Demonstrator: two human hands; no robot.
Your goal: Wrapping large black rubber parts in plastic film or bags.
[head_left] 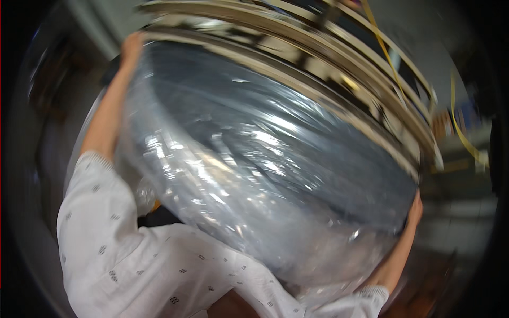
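Stretched across the middle is a large, dark grey, plastic-wrapped slab (328, 159), tilted down to the right. Its clear plastic sheet (212, 183) is loose, creased and shiny along the side nearest my body. My left hand (132, 46) grips the far left corner, arm stretched out. At the right end, my right hand (415, 209) grips the edge, lower and closer to me. Most fingers are behind the slab or smeared by motion. What lies inside the wrapping I cannot make out.
Just beyond the slab's far edge stand pale wooden slats (297, 45) in long parallel rows, blurred. A yellow cord (458, 130) hangs at the right, near a shelf or bench (461, 159) with small items.
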